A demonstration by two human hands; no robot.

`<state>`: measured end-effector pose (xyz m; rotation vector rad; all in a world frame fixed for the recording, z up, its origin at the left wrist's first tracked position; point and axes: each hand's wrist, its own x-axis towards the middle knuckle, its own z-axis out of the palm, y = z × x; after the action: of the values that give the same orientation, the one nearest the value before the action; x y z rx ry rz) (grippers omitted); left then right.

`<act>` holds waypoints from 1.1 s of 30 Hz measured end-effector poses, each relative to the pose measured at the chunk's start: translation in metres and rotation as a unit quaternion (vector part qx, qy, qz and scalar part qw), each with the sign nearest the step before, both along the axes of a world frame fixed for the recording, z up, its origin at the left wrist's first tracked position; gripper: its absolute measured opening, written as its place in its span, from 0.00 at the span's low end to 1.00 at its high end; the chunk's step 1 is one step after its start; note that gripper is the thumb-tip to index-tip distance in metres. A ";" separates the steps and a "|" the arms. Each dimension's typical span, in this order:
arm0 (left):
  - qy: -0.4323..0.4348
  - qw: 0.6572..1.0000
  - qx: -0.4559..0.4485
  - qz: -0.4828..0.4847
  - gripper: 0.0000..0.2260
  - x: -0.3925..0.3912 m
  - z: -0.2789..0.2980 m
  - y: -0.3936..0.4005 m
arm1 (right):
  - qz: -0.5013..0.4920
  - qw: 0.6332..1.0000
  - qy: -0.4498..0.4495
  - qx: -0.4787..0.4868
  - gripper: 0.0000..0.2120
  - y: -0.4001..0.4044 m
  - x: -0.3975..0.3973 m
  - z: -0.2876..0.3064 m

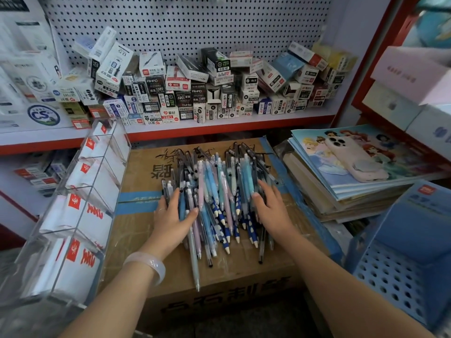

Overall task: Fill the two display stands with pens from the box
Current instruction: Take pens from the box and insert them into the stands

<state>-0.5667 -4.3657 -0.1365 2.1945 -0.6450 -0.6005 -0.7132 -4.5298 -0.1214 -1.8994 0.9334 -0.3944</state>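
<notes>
1. A white perforated pegboard shelf unit with red edges fills the back; its shelf carries a jumble of small printed cardboard pen boxes.
2. A large brown cardboard carton sealed with blue tape sits in the middle below that shelf, and its top serves as the surface.
3. A clear acrylic tiered display stand with red-and-white printed cards stands just left of the carton, tilted back.
4. A blue plastic display stand with a perforated base sits at the right.
5. A stack of illustrated cartoon-cover notebooks lies right of the carton, with a pale pink-cased smartphone on top.
6. A loose heap of blue, pink, white and dark pens lies on the carton top.
7. The left hand, with a pale bangle on its wrist, presses the heap's left side, fingers straight and spread.
8. The right hand rests flat against the heap's right side, fingers extended.
</notes>
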 end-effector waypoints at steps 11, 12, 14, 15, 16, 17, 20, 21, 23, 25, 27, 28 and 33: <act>0.032 0.996 -0.053 0.057 0.26 -0.001 0.023 0.015 | -0.027 0.999 0.023 -0.010 0.21 -0.001 -0.020 0.007; 0.026 0.996 -0.040 0.071 0.26 0.000 0.025 0.015 | -0.035 0.999 0.020 -0.011 0.22 -0.001 -0.021 0.007; 0.011 0.995 -0.012 0.093 0.26 0.006 0.029 0.012 | -0.055 0.998 0.014 -0.029 0.21 0.000 -0.020 0.009; 0.009 0.995 0.001 0.100 0.26 0.010 0.030 0.009 | -0.063 0.996 0.013 -0.056 0.21 0.000 -0.018 0.012; 0.011 0.995 0.016 0.102 0.26 0.015 0.030 0.006 | -0.064 0.993 0.016 -0.100 0.19 0.001 -0.016 0.015; 0.011 0.994 0.036 0.099 0.26 0.019 0.029 0.003 | -0.054 0.987 0.024 -0.150 0.17 0.004 -0.014 0.020; -0.006 0.992 0.093 0.084 0.27 0.027 0.025 -0.003 | 0.053 0.960 0.068 -0.265 0.09 0.030 -0.006 0.039; -0.008 0.991 0.107 0.085 0.28 0.029 0.023 -0.004 | 0.105 0.949 0.106 -0.277 0.10 0.046 -0.003 0.044; -0.005 0.989 0.111 0.093 0.29 0.031 0.023 -0.007 | 0.206 0.926 0.193 -0.251 0.15 0.082 0.005 0.047; 0.014 0.990 0.093 0.106 0.31 0.034 0.022 -0.007 | 0.263 0.895 0.270 -0.238 0.19 0.109 0.014 0.043; 0.035 0.991 0.072 0.111 0.32 0.037 0.021 -0.006 | 0.285 0.871 0.320 -0.241 0.21 0.120 0.019 0.036; 0.041 0.991 0.062 0.111 0.32 0.039 0.020 -0.005 | 0.289 0.868 0.327 -0.239 0.18 0.123 0.020 0.035; 0.066 0.991 0.020 0.118 0.24 0.043 0.017 0.000 | 0.234 0.911 0.290 -0.177 0.11 0.119 0.027 0.042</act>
<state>-0.5241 -4.3659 -0.1192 2.2054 -0.2995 -0.6314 -0.6862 -4.4104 -0.0799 -2.5637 0.7586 0.3370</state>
